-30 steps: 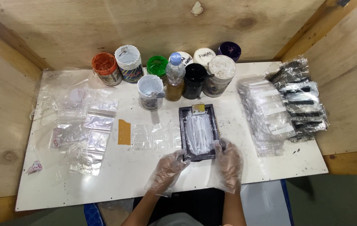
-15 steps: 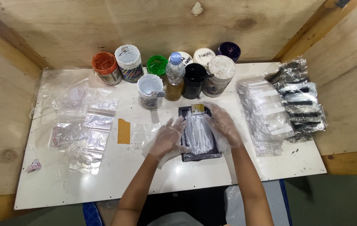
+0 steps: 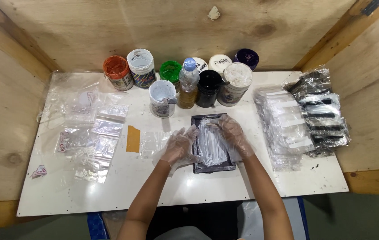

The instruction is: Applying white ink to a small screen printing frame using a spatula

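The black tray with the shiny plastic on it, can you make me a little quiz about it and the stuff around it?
1. True or false: both gloved hands, the left hand and the right hand, rest on the clear plastic over the black tray.
2. What stands between the white tub and the black jar?
A. a clear bottle with a blue cap
B. a red cup
C. a spoon
3. Fill in: the stack of clear packets lies to the ____ of the tray.

Key: 1 true; 2 A, the bottle; 3 right.
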